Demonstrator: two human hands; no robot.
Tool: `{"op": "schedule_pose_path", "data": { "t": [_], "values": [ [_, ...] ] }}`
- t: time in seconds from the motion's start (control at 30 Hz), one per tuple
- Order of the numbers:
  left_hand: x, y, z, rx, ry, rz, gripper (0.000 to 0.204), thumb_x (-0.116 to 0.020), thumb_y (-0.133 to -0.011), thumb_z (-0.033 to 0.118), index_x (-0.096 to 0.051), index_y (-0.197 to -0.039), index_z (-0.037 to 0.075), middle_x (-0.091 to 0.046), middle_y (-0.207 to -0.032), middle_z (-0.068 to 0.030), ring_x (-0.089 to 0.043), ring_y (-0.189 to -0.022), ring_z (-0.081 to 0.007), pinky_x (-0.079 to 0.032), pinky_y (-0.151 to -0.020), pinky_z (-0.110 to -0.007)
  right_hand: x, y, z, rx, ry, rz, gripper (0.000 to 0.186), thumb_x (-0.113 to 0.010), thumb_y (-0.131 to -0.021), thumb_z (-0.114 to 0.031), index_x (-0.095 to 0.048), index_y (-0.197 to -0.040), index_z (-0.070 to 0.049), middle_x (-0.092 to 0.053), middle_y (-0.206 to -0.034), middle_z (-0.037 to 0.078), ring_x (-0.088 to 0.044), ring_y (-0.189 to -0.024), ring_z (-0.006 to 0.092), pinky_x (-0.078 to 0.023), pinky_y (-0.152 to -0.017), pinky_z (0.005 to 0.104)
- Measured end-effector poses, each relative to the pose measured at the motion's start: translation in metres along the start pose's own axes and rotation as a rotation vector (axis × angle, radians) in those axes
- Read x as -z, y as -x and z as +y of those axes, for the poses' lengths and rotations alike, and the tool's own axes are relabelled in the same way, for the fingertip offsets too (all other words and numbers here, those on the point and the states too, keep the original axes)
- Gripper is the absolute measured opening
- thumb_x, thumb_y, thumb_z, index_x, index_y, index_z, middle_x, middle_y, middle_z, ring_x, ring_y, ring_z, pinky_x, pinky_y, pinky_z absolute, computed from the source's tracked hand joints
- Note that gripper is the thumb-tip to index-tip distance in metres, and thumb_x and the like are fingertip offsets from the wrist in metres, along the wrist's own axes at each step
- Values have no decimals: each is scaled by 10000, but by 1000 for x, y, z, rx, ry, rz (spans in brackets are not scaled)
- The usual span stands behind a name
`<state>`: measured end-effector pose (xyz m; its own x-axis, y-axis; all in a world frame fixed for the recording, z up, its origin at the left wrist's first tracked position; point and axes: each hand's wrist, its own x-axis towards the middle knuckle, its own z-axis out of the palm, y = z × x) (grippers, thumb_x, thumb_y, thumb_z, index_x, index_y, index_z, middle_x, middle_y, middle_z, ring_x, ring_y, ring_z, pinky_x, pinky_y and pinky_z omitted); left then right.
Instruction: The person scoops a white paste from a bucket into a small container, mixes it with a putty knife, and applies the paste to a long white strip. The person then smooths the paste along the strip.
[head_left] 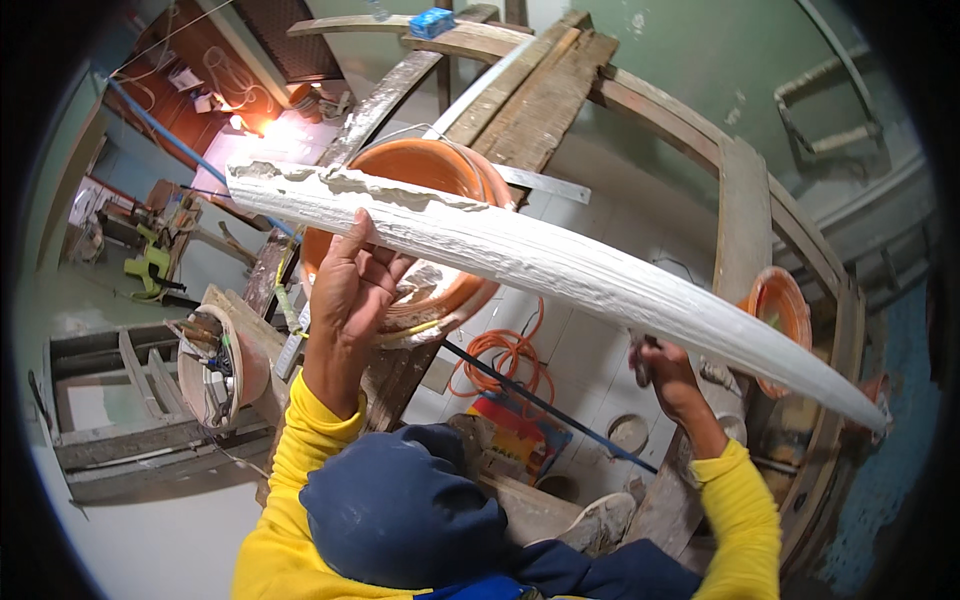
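A long white plaster moulding (520, 245) stretches across the view from upper left to lower right, ridged lengthwise, with rough wet-looking plaster along its far left edge. My left hand (355, 275) grips it near the left end, thumb on the near edge and fingers curled underneath. Below its right half is my right hand (665, 375), closed around a small dark thing, perhaps a handle, that I cannot make out. Partly behind the moulding stands an orange bucket (440, 160) smeared with white plaster; beneath my left fingers is an orange basin (460, 300) with plaster inside.
Plaster-spattered planks (540, 100) form a scaffold around me. At right sits a smaller orange bucket (780, 310); at left, a pale bucket (225, 370) with tools. Below, an orange hose (505, 355) lies coiled on the tiled floor. A blue box (432, 23) rests on a far beam.
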<state>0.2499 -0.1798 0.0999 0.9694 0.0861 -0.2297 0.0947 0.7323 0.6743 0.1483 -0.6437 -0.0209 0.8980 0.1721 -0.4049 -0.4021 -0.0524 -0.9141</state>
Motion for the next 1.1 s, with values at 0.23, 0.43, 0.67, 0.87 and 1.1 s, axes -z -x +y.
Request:
{"op": "schedule_pose_path", "data": {
  "t": [0.23, 0.43, 0.67, 0.87, 1.1],
  "values": [
    [-28, 16, 25, -64, 12, -137, 412, -550, -1136, 237, -485, -1464, -4, -625, -1423, -196, -602, -1363, -323, -499, -1184, -546, -83, -156, -95, 759, -326, -211, 499, -708, -1009, -45, -551, -1482, -38, -719, -1265, 90, -691, -1178, 182, -539, -1104, 382],
    [-40, 18, 32, -107, 67, -143, 329, -578, -1124, 237, -521, -1387, 49, -713, -1297, -171, -719, -1204, -314, -590, -1051, -578, -153, -196, -144, 682, -528, -544, 525, -831, -924, -107, -640, -1411, -57, -719, -1242, 110, -684, -1214, 205, -552, -1092, 378],
    [-33, 17, 31, -123, 66, -157, 382, -547, -1136, 241, -506, -1434, 5, -666, -1381, -192, -662, -1298, -315, -553, -1129, -545, -152, -168, -160, 795, -495, -630, 473, -800, -962, -231, -674, -1378, -43, -699, -1246, 129, -682, -1179, 204, -529, -1103, 358],
    [-31, 16, 30, -127, 73, -176, 365, -569, -1127, 240, -534, -1405, 7, -694, -1342, -180, -684, -1265, -309, -563, -1116, -542, -122, -149, -153, 857, -354, -487, 463, -773, -983, -299, -689, -1350, -30, -686, -1259, 153, -685, -1172, 218, -534, -1099, 367],
    [-33, 14, 29, -119, 106, -249, 368, -584, -1120, 245, -552, -1395, 3, -705, -1337, -179, -696, -1251, -309, -555, -1116, -559, -54, -137, -107, 956, -219, -301, 461, -700, -1039, -344, -682, -1336, 8, -674, -1290, 194, -692, -1179, 250, -546, -1091, 397]
  ]
}}
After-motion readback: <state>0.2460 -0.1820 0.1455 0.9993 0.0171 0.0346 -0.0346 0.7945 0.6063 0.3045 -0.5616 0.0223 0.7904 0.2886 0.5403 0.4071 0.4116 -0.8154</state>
